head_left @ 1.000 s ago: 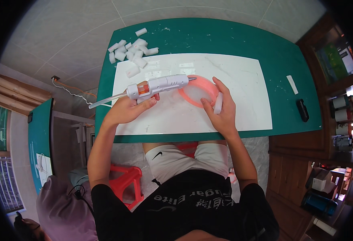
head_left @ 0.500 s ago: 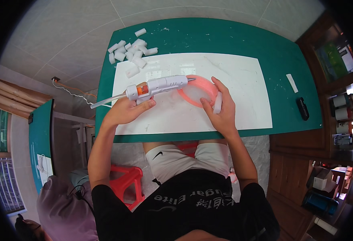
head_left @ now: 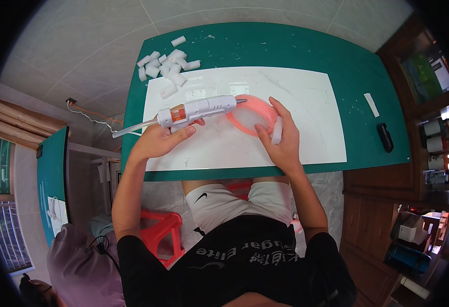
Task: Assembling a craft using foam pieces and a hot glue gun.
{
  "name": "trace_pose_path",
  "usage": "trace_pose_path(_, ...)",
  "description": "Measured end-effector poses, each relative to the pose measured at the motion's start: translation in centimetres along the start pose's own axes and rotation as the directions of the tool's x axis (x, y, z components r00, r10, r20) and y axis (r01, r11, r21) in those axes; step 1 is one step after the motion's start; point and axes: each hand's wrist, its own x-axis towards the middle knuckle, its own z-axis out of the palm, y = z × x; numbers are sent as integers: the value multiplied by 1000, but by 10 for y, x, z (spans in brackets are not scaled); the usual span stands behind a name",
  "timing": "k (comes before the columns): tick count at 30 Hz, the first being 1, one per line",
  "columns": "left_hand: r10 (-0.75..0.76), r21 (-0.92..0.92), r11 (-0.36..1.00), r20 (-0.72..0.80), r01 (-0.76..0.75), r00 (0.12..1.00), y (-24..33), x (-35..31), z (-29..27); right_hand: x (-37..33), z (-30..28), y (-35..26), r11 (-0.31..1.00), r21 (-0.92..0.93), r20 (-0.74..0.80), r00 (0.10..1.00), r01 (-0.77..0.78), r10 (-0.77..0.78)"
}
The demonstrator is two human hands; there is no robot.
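Observation:
My left hand [head_left: 158, 143] is wrapped round a white hot glue gun [head_left: 204, 108], with a long clear glue stick [head_left: 135, 128] poking from its rear. The gun's metal nozzle lies at the far rim of a pink ring [head_left: 241, 127], but I cannot tell whether the two touch. At the ring's right side my right hand [head_left: 286, 143] grips it between thumb and fingers. A short white foam piece [head_left: 277, 131] sits there too, against the ring's outer wall and partly hidden by the hand. Under both hands is a glossy white board [head_left: 306, 117].
Several white foam pieces [head_left: 171, 64] are heaped at the far left of the green table [head_left: 286, 46]. Toward the right edge lie a white strip [head_left: 371, 105] and a black object [head_left: 385, 138]. A red stool [head_left: 163, 233] stands below; another person [head_left: 84, 266] is at lower left.
The glue gun has shifted slightly left, with its nozzle still by the ring's far rim. Fingertips of my left hand now show beneath the gun. My right hand and the ring stay put.

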Motion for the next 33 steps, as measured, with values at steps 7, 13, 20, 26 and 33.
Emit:
trace_pose_path(7,6,29,1000,-45,-5,999,-3,-5,-5,-1,-3,3,1000,11,-12,1000,-16,16)
trace_pose_path(13,-79,35,995,-254,90,964,-24,0,-14,-2,-7,5,998,30,-21,998,-51,52)
trace_pose_path(20,76,330,944,-250,11,965,-86,-10,-24,-2,-7,4,999,26,-18,999,-48,49)
trace_pose_path(26,-95,302,946,-93,119,991,-72,-10,-29,-1,-8,6,999,10,-32,998,-53,53)
trace_pose_path(33,8,295,955,-112,25,994,-71,13,-56,0,-9,7,999,-1,-41,998,-40,40)
